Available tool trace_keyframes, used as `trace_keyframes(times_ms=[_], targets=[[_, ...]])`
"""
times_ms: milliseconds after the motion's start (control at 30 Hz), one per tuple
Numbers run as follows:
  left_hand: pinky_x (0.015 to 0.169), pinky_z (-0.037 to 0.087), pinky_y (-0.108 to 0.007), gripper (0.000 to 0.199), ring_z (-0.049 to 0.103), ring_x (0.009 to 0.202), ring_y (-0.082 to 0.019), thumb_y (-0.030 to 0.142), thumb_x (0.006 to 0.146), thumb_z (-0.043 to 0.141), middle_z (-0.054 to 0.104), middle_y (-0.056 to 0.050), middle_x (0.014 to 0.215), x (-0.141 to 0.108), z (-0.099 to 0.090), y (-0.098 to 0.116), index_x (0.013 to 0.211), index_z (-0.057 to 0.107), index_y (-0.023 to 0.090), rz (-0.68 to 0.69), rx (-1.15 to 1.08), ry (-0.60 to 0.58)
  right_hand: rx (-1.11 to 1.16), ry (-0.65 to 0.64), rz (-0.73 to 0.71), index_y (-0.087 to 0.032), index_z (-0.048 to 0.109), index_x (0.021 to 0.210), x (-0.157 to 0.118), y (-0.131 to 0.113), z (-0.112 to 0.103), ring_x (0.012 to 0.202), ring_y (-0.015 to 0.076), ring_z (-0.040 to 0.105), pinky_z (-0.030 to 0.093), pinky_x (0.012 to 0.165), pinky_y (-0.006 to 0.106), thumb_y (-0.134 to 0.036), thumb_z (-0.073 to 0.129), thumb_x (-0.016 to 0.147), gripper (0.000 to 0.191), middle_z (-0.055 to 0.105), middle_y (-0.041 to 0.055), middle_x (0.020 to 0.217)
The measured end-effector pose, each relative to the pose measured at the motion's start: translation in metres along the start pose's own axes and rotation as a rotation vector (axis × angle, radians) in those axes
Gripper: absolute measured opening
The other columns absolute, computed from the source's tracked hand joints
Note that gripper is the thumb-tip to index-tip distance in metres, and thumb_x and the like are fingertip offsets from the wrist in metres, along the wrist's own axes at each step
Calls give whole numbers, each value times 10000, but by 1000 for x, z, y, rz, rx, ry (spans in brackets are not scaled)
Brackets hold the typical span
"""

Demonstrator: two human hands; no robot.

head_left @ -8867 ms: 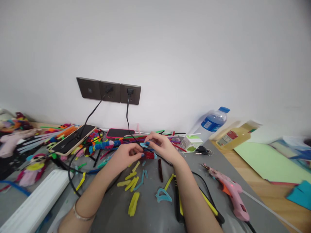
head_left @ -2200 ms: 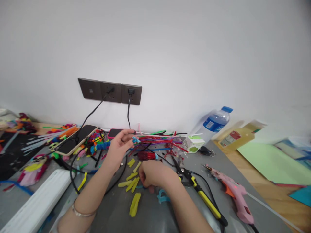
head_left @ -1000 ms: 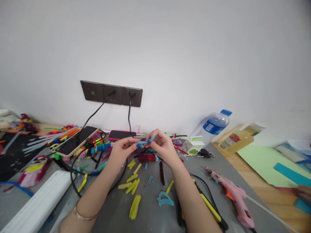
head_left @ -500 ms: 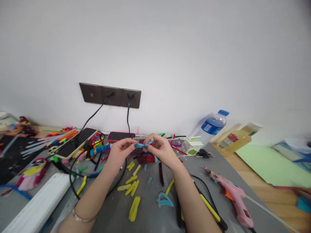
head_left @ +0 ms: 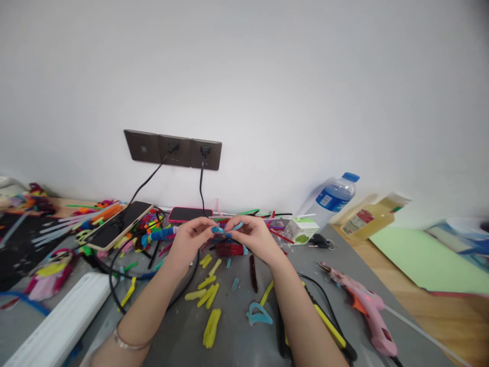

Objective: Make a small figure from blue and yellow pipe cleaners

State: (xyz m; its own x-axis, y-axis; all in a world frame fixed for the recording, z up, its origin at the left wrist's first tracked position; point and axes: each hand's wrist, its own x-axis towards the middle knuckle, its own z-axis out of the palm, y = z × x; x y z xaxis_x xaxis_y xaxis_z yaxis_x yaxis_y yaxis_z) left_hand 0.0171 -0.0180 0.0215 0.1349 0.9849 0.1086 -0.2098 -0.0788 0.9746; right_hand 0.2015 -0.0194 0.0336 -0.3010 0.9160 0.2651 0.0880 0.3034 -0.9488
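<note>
Above the grey table, my left hand and my right hand meet, thumbs and fingers pinched on a short light-blue pipe cleaner. One end of it pokes out above my right fingers; the rest is largely covered by the fingertips. Just below the hands lies a dark red fuzzy bundle. Several folded yellow pipe cleaner pieces are scattered nearer to me. Beside my right forearm rests a light-blue loop with a yellow stem, and a dark red strip lies above it.
A pink glue gun lies at right, near yellow-and-black handles. Behind are a small box, keys, a water bottle and a yellow bottle. A phone, cables and a white power strip are left.
My fingers have shifted slightly around the light-blue pipe cleaner, and less of it shows between them. Both hands stay in almost the same place. The things on the table have not moved.
</note>
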Motion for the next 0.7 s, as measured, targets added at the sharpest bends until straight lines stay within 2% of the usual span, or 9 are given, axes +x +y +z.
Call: trace_keyframes(times_ms=[233,400,600,700], targets=[[541,378,-209,232,506,580,-106,368,688,794,636,-17,664,1,-7,-6,776,734,162,-32,9,-84,17,-26,-11,-166,678,792,-1,0,0,695,148,563,438,639,269,-340,697,799,176,670,42,802],[570,388,-202,268,512,610,-97,384,666,820,649,-20,708,1,-7,-6,774,731,154,-43,-38,-109,53,-37,-25,-163,684,778,-1,0,0,659,143,551,437,611,264,-371,722,776,211,664,38,763],[572,398,-201,303,526,606,-97,410,655,831,646,-15,675,-2,-4,-4,771,732,149,-93,-77,-175,100,-91,-64,-164,696,715,-1,-3,-2,660,146,576,457,625,267,-309,760,756,163,673,38,727],[590,411,-206,294,537,612,-98,408,663,828,658,-17,686,-2,-4,-4,765,733,149,-118,-78,-222,123,-128,-34,-163,701,723,-2,-2,-4,618,127,559,446,584,250,-286,757,766,142,663,28,714]])
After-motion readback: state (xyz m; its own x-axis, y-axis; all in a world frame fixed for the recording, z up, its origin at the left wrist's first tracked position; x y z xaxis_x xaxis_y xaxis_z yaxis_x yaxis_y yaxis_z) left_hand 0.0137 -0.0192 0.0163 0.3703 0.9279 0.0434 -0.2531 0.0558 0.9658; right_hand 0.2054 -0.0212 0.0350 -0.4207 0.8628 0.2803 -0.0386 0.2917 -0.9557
